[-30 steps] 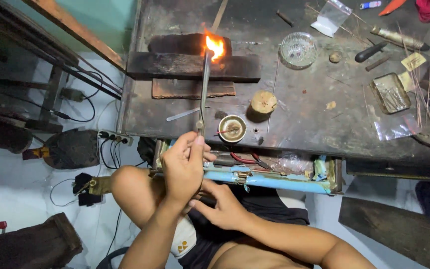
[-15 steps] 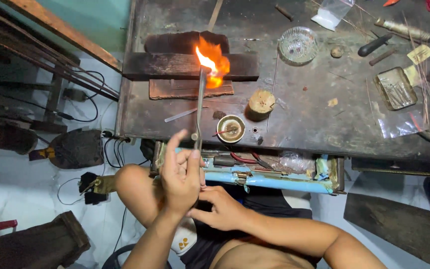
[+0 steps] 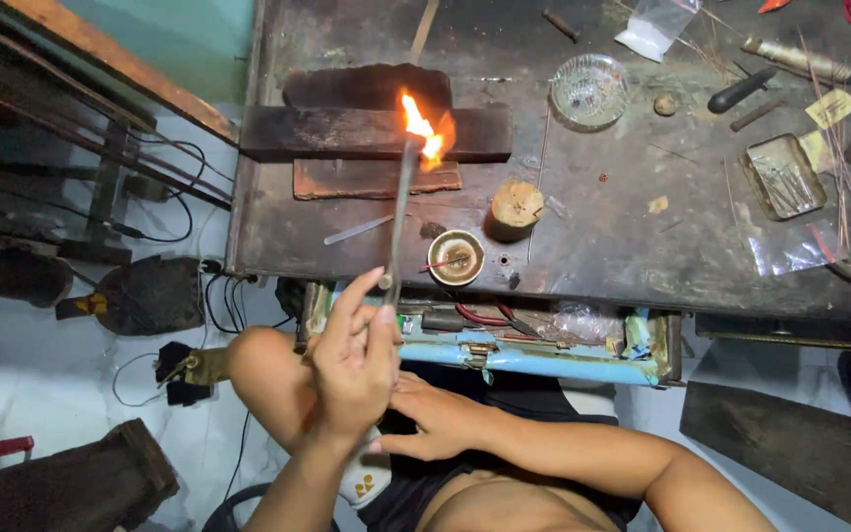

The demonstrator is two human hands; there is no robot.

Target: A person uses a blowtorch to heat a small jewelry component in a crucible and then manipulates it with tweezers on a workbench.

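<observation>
Bare skin first: my right hand (image 3: pixel 440 419) lies loose and half-open in my lap, holding nothing. Just above, my left hand (image 3: pixel 355 360) pinches the thin metal torch pipe (image 3: pixel 398 222), slanting up to the flame (image 3: pixel 423 128) licking the charred wooden block (image 3: pixel 376 133). Loosen that pinch and I reckon fire swings off, scorching wood or me.

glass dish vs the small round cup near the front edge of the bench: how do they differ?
The glass dish is clear and the wider of the two; the small round cup is opaque, cream-rimmed and dark inside. The glass dish sits toward the back of the workbench, right of the flame; the small round cup sits near the front edge, beside the wooden stump. A thin red piece leans out of the cup. Both are round, upright and untouched by either hand.
</observation>
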